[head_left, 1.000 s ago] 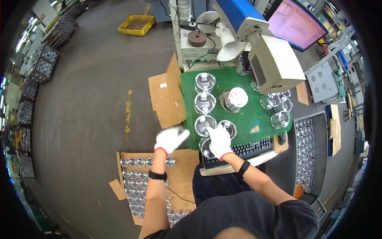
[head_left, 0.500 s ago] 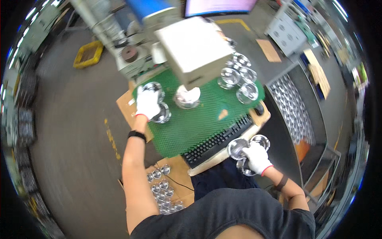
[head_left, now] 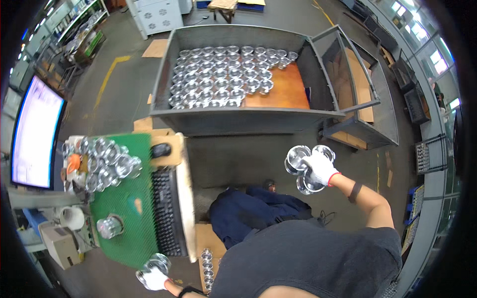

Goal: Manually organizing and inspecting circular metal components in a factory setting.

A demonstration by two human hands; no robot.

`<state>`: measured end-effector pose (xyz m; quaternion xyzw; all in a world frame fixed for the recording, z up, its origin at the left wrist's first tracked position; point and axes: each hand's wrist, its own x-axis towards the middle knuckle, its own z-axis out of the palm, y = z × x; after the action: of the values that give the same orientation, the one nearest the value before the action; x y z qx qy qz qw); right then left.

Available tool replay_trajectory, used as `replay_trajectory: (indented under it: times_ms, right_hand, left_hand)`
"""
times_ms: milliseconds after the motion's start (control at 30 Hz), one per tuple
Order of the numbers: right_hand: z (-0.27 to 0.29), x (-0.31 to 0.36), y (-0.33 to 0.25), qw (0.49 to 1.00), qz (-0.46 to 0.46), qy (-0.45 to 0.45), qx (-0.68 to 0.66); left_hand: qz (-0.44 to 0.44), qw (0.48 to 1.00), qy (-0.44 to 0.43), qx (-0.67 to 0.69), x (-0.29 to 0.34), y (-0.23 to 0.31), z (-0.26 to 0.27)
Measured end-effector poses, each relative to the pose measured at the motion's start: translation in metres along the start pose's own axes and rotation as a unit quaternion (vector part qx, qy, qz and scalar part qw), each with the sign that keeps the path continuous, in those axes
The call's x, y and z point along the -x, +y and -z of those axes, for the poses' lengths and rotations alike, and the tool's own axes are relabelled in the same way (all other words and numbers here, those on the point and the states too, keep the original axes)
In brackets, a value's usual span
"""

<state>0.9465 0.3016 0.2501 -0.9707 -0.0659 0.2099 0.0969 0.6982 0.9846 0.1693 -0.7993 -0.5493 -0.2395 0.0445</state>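
Observation:
My right hand (head_left: 320, 168), in a white glove, is closed around a cluster of three shiny, round, hollow metal parts (head_left: 297, 158). It is held out over the floor, apart from the bench. At the near left corner of the bench, my gloved left hand (head_left: 155, 279) grips similar shiny metal parts (head_left: 160, 261); its fingers are partly hidden and I cannot tell exactly how many it has. On the green mesh mat (head_left: 124, 198) a single metal part (head_left: 110, 227) stands by itself. Several more metal parts (head_left: 108, 176) crowd the mat's far end.
Ahead stands a grey metal bin (head_left: 248, 118) holding rows of metal parts (head_left: 221, 74) on an orange-brown board (head_left: 280, 89). A keyboard (head_left: 168, 211) and mouse (head_left: 161, 150) lie along the bench edge. A monitor (head_left: 37, 134) is at left. More parts (head_left: 207, 268) sit on cardboard below.
My view has swung right, bringing the grey bin in front. My left hand has come off the mat with metal parts in it. My right hand still holds its cluster.

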Motion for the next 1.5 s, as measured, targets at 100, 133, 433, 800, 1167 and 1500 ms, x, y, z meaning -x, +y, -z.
replay_trajectory:
  times_ms: [100,133,433,800,1167,1500]
  right_hand:
    - [-0.03,0.013,0.1,0.999,-0.046,0.016,0.004]
    - [-0.03,0.018,0.117,0.997,-0.058,0.04,0.027]
    - [0.025,-0.006,0.22,0.996,-0.054,0.029,-0.067]
    - [0.109,-0.191,0.23,0.971,-0.081,0.093,-0.206]
    - [-0.012,-0.415,0.281,0.969,-0.164,0.092,-0.163]
    - [-0.147,-0.499,0.259,0.958,-0.214,0.017,-0.19]
  left_hand:
    - [-0.056,0.967,-0.106,-0.225,0.1,0.102,0.041]
    - [-0.074,0.963,-0.169,-0.195,0.132,0.12,0.039]
    - [-0.356,0.876,-0.299,0.128,0.246,0.438,0.071]
    - [-0.661,0.656,-0.216,0.293,0.306,0.785,-0.016]
    - [-0.759,0.511,-0.366,0.17,0.443,0.863,-0.219]
    - [-0.745,0.496,-0.434,0.102,0.484,0.84,-0.32]
